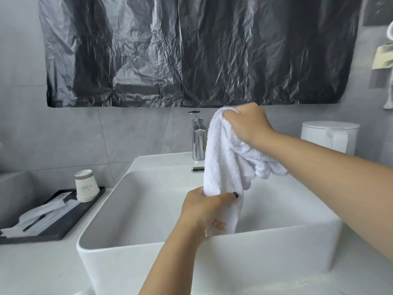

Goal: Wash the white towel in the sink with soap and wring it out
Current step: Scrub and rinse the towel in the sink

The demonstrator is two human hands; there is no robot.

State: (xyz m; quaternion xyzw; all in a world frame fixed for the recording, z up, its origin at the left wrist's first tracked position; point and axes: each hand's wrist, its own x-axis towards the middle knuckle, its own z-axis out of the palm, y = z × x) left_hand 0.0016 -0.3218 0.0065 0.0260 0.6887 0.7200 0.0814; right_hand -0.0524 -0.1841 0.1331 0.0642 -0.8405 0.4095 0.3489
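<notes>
We hold the white towel (225,158) upright over the sink (136,209), right hand (247,122) clenched on top, left hand (207,208) grasping below. A loose grip could drop it.

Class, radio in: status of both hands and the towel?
Left hand grips white terry towel low; right hand grips its top. Towel hangs over white rectangular sink. Nothing in the way.

I see two bare forearms with no sleeves; the left hand (204,209) shows a dark-painted thumbnail; the right hand (246,124) wears nothing.
</notes>
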